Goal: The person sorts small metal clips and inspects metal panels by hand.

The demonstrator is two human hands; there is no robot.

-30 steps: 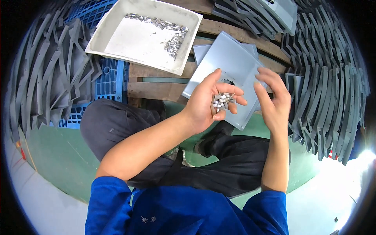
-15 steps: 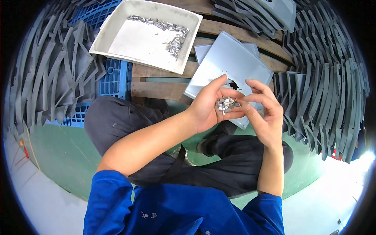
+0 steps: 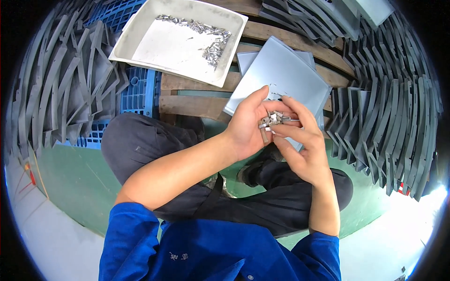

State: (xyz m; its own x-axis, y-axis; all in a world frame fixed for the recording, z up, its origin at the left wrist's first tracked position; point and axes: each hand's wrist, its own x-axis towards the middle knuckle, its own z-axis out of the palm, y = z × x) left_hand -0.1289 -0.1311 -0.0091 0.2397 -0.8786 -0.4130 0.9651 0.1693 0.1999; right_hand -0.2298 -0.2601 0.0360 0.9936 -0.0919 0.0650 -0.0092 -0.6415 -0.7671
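Observation:
My left hand (image 3: 244,129) is turned palm up and cupped around a small heap of short silvery metal cylinders (image 3: 273,120). Over that palm, my right hand (image 3: 307,149) comes in from the right, its thumb and a finger closed at the near edge of the heap on what looks like one cylinder. The right index finger stretches above the heap. Just beyond both hands lies a pale grey sheet-metal panel (image 3: 281,70) with small slots, partly covered by my fingers.
A whitish plastic tray (image 3: 123,50) holding many similar cylinders stands at the far left on a wooden pallet (image 3: 194,106). Stacked grey bent metal parts rise at left (image 3: 56,89) and right (image 3: 389,126). A blue plastic pallet (image 3: 137,93) shows beside the left stack.
My right fingers have moved left and down into the heap, from its right edge. The cylinders in my left palm have shifted. The whole view has drifted slightly.

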